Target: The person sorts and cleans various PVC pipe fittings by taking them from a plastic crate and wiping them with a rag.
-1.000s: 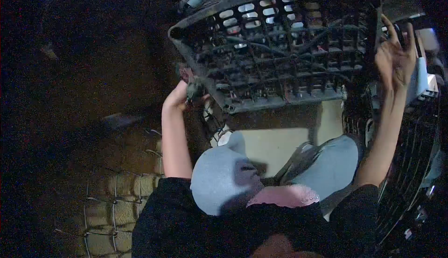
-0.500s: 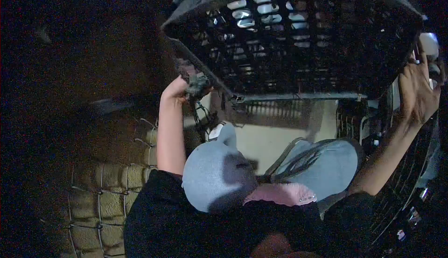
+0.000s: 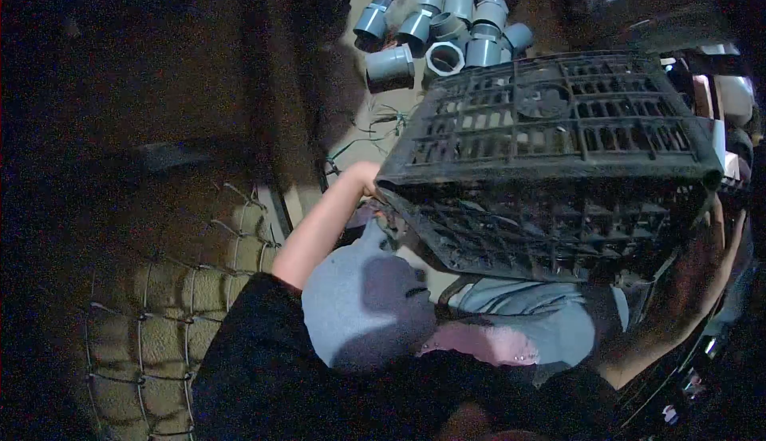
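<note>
A black plastic crate (image 3: pixel 550 170) with slatted walls is held tilted in front of my body, above my lap. My left hand (image 3: pixel 369 177) grips its left side near the corner, with most of the fingers hidden behind the edge. At the right side, my right hand (image 3: pixel 722 221) holds the crate near its lower right corner; its fingers are partly in shadow. Past the crate's far side, several grey pipe fittings (image 3: pixel 431 22) lie in a heap on a pale surface.
Metal wire mesh (image 3: pixel 169 317) over a yellowish surface stands at the left. Thin green strands (image 3: pixel 387 122) lie left of the crate. White and shiny items (image 3: pixel 730 94) are at the right edge. My legs in light blue trousers (image 3: pixel 550 317) are under the crate.
The crate has come down and towards me, and its tilt has changed. Both hands moved with it, the left one inward. The grey fittings beyond it now show.
</note>
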Demonstrator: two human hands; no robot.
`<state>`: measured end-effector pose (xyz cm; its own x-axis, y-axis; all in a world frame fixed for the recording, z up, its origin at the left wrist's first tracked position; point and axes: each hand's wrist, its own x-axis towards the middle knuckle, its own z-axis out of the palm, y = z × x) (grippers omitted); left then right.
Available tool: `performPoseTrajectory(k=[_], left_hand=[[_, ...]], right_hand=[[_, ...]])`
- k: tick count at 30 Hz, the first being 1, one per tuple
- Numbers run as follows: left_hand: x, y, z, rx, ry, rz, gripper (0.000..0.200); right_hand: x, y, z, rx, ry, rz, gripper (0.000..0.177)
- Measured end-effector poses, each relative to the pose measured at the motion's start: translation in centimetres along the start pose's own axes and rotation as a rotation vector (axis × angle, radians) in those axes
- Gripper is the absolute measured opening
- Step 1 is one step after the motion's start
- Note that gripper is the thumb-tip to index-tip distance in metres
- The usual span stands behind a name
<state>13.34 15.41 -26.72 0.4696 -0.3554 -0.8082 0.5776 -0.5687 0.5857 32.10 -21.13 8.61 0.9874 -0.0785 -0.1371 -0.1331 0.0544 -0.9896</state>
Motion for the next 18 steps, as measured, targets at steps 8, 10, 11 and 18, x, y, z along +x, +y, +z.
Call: performPoseTrajectory(k=[8,10,11,18], left_hand=[[1.0,3.8,-4.6,0.021,-0.035,0.121,0.041],[0.0,7.2,-7.7,-0.255,0.21,-0.048,0.043],[2.3,5.2,-8.5,-0.558,0.368,0.013,0.046],[2.1,8.2,-6.6,-1.133,0.337,0.199,0.079]], right_hand=[[-2.2,1.6,-2.3,-0.678,-0.122,-0.291,0.048],[-2.2,1.9,-2.6,-0.668,-0.088,-0.311,0.047],[-2.1,2.1,-2.8,-0.668,-0.077,-0.321,0.046],[-0.9,1.6,-4.1,-0.602,0.112,-0.428,0.044]])
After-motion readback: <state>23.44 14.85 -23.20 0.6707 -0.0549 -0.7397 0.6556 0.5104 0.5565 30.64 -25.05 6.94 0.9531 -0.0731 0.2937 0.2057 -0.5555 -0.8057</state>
